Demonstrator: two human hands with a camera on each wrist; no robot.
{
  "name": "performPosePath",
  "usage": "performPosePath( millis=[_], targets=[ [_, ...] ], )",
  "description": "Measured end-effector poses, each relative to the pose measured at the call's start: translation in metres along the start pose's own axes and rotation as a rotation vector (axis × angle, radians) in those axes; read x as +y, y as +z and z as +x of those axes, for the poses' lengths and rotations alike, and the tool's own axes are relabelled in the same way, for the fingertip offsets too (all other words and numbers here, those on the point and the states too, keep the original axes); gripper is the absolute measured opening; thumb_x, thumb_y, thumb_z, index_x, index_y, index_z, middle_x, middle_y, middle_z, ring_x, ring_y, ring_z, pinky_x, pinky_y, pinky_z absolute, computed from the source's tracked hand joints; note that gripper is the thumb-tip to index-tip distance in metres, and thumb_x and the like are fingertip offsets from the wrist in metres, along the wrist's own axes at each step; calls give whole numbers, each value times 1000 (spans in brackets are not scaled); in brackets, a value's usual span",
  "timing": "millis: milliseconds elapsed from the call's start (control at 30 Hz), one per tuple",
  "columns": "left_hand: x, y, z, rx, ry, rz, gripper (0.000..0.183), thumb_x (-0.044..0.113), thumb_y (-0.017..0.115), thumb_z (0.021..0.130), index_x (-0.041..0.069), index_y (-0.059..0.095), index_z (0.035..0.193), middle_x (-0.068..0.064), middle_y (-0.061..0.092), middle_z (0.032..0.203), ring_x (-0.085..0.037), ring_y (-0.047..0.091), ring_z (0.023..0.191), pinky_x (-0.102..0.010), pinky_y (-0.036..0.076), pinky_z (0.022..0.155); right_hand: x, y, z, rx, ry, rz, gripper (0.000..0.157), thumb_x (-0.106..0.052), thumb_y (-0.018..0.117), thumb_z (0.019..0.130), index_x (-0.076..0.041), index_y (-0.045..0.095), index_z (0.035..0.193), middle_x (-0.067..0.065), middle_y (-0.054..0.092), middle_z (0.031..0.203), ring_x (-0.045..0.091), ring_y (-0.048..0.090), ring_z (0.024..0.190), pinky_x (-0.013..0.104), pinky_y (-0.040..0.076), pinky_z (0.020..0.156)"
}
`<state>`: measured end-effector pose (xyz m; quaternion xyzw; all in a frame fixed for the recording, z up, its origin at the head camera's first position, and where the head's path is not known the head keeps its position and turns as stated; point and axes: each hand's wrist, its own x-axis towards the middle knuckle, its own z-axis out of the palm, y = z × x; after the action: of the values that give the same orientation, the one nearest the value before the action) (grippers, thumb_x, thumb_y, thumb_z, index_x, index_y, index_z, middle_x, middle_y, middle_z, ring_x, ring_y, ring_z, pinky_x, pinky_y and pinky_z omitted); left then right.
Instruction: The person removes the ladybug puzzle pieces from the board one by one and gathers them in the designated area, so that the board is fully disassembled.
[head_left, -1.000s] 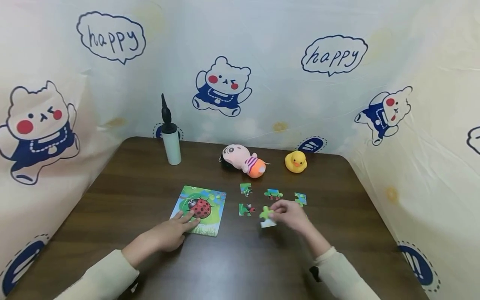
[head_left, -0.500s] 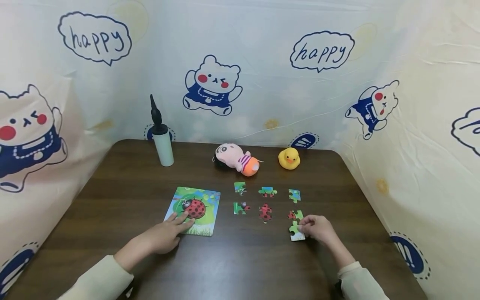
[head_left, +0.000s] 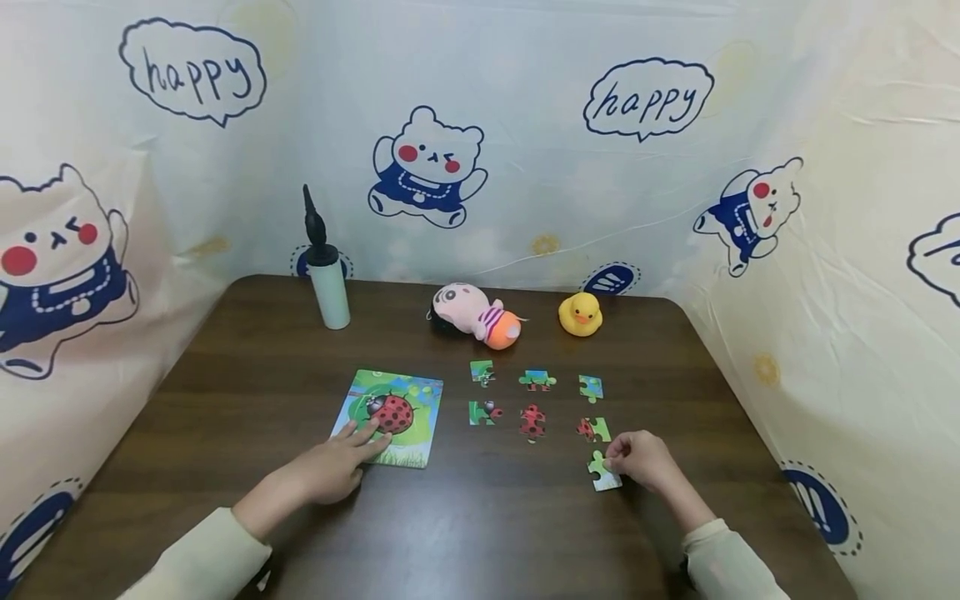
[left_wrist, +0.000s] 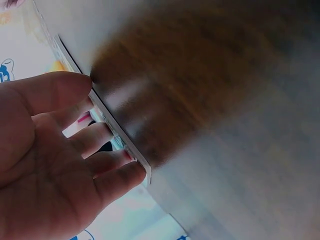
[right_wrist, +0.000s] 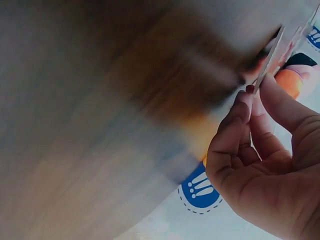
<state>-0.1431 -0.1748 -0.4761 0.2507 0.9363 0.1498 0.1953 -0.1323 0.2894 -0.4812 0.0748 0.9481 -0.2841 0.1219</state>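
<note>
My right hand pinches a green and white jigsaw piece by its right edge, low over the table. In the right wrist view the piece shows edge-on between thumb and fingertips. Just behind it lies a red and green jigsaw piece. Another, red with black spots, is left of that. My left hand rests with fingers spread on the lower left of a ladybird picture board. The left wrist view has the thumb at the edge of the board.
More jigsaw pieces lie in loose rows, among them a blue-green one and a green one with a red end. Behind them are a plush doll and a yellow rubber duck. A pale green hand pump stands at the back left.
My right hand has carried the jigsaw piece rightward from beside the spotted one, then slightly nearer to me, uncovering the red and green piece. The left hand has stayed on the board.
</note>
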Motion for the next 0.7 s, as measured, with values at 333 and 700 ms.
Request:
performPosePath(
  millis=[333,700],
  targets=[
    [1,-4,-1,-7,5,53,54,8,58,89,14,45,141,-16,32,150,-44,24,137,-60,35,98,6,-1,1,-7,-66,-47,12,-10,75,79,-11,64,73,3,53,79,17,48,70,30,40,60],
    [-7,-10,2,-64,10,-43,53,12,58,91,15,45,142,-17,28,152,-45,19,138,-63,33,97,11,1,2,18,-71,-102,41,-15,77,77,2,54,108,7,54,80,19,48,69,34,41,61]
  ],
)
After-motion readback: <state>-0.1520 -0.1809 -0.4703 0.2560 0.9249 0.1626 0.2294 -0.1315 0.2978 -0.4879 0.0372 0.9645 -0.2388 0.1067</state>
